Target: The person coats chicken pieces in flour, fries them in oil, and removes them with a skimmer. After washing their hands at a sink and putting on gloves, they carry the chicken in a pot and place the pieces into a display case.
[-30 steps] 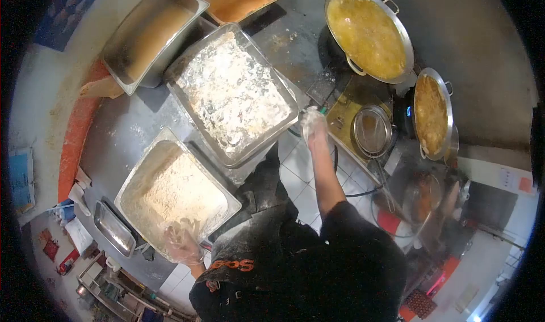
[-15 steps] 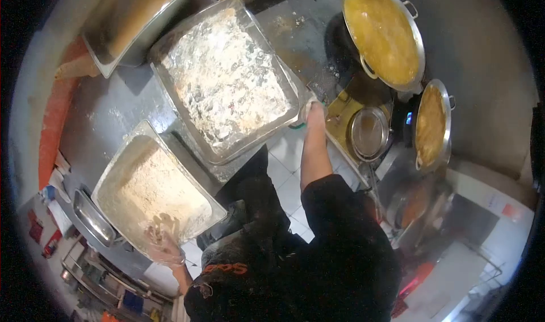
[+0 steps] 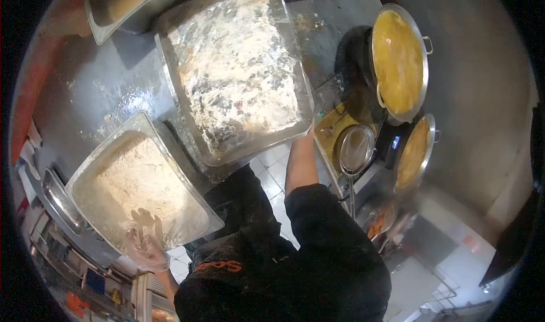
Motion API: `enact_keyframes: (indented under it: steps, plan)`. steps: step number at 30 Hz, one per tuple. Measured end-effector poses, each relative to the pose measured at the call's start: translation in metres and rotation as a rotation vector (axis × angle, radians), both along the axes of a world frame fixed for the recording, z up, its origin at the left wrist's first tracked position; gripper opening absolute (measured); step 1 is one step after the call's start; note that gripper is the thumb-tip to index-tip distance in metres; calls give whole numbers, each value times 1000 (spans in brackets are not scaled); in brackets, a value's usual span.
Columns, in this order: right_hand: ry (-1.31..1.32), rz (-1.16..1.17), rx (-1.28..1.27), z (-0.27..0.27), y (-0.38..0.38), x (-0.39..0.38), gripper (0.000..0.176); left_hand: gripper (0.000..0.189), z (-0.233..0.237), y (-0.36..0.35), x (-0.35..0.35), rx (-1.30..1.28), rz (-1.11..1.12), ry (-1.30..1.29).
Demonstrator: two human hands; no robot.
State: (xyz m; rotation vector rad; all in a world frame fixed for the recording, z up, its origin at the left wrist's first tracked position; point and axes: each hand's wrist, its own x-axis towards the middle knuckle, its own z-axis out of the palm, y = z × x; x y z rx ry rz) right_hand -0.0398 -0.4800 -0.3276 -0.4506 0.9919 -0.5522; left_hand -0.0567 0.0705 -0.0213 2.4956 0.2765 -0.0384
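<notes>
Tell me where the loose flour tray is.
Head view, lower left: the loose flour tray sits on the counter beside the large floured tray, left hand at its near edge.

- The big tray (image 3: 168, 72) fills the upper middle of the frame. It is rectangular, shallow and metal, patchily coated with white flour (image 3: 227, 49) over dark bare spots, and its lower right corner juts past the counter edge.
- The smaller tray (image 3: 180, 171) lies at the lower left, set diagonally and heaped with pale flour.
</notes>
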Motion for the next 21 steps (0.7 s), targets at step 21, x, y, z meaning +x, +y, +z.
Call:
enact_keyframes:
  steps: [21]
  plan:
    - [303, 137, -29, 18, 48, -17, 32, 55, -7, 11, -12, 93, 185, 105]
